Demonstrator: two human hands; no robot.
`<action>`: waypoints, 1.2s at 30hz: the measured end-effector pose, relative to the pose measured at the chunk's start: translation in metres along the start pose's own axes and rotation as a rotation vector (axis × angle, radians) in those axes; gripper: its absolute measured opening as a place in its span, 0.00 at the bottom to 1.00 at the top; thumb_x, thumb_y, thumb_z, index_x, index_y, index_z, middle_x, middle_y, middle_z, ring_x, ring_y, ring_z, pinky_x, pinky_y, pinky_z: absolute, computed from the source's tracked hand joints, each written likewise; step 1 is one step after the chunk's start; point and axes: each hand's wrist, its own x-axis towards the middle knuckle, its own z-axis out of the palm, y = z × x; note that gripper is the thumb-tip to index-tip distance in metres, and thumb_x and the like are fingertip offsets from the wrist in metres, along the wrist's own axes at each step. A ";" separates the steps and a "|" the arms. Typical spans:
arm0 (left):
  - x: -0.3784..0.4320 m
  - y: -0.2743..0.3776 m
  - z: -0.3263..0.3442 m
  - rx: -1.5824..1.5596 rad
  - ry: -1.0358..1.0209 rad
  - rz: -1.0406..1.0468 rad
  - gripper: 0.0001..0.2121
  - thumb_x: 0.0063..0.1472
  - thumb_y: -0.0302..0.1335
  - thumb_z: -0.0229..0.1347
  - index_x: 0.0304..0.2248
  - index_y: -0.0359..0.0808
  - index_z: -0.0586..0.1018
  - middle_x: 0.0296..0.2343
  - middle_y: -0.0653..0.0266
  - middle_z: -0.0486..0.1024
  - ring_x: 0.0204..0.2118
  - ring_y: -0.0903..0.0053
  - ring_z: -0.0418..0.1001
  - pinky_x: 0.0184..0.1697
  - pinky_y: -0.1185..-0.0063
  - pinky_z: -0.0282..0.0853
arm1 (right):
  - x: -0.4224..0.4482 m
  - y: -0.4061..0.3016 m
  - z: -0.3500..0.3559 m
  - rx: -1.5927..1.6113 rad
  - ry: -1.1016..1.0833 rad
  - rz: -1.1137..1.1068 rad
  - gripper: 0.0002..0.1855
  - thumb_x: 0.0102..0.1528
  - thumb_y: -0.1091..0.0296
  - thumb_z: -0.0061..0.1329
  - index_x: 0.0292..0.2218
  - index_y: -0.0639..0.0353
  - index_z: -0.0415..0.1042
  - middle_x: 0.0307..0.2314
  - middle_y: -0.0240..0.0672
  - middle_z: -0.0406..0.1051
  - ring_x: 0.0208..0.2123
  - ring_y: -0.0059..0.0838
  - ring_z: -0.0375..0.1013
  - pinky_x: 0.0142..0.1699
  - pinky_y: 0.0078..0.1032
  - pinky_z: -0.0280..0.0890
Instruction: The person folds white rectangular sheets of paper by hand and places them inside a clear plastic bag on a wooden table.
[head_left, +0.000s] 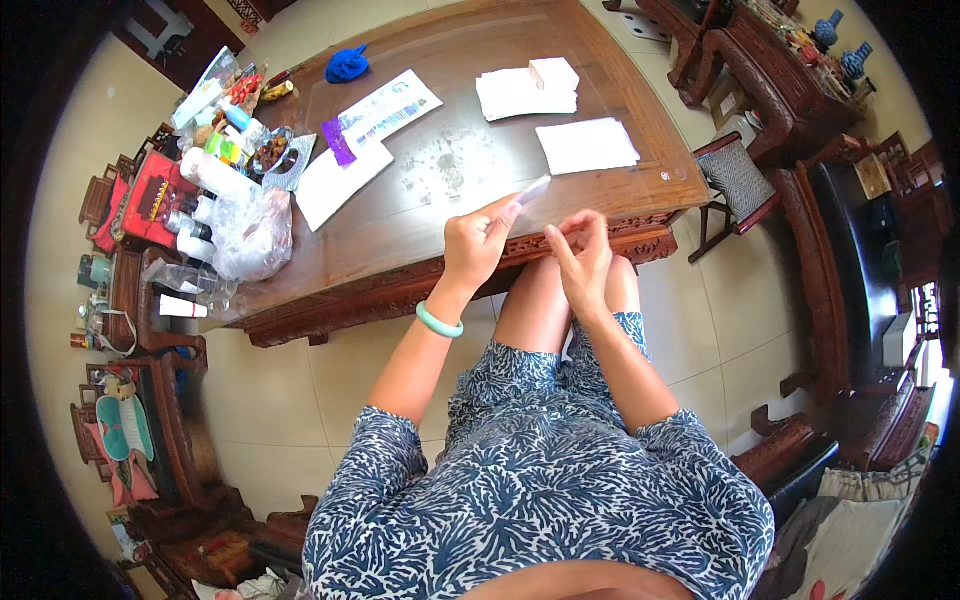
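My left hand (475, 244), with a pale green bangle (439, 321) on its wrist, pinches a thin whitish piece (534, 190) between thumb and fingers over the table's near edge. Just right of it is my right hand (585, 255), its fingers curled and the thumb apart, with nothing visible in it. A flat white stack (587, 146) lies beyond the right hand. Farther back is another white pile (517, 97) with a small white block (553, 73) on top. To the left lie a white stack (341, 184), a purple strip (338, 142) and a printed white packet (394, 107).
The glossy wooden table (427, 217) has a carved front edge. Bottles, a clear plastic bag (255, 232) and a bowl of dried fruit (274, 150) crowd its left end. A blue cloth bundle (346, 65) lies at the back. A low stool (735, 184) stands at the right.
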 end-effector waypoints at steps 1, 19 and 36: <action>0.002 0.002 0.002 -0.142 0.064 -0.006 0.10 0.62 0.32 0.56 0.35 0.33 0.83 0.26 0.59 0.81 0.24 0.86 0.73 0.27 0.83 0.67 | 0.001 0.009 -0.003 0.072 -0.097 0.127 0.14 0.56 0.67 0.54 0.40 0.63 0.66 0.35 0.39 0.74 0.34 0.26 0.74 0.39 0.28 0.69; 0.008 0.030 0.033 -1.323 0.198 -0.463 0.19 0.67 0.38 0.47 0.49 0.32 0.71 0.46 0.60 0.73 0.50 0.73 0.70 0.54 0.72 0.65 | 0.026 -0.004 -0.011 0.967 -0.151 0.418 0.25 0.56 0.69 0.51 0.54 0.61 0.62 0.48 0.33 0.68 0.51 0.26 0.66 0.57 0.31 0.62; -0.013 0.042 0.023 -1.410 0.200 -0.563 0.18 0.67 0.40 0.46 0.50 0.37 0.70 0.46 0.62 0.73 0.49 0.72 0.71 0.54 0.69 0.66 | 0.012 -0.022 -0.023 1.157 -0.343 0.586 0.37 0.50 0.72 0.54 0.59 0.57 0.55 0.53 0.39 0.63 0.55 0.35 0.62 0.61 0.36 0.55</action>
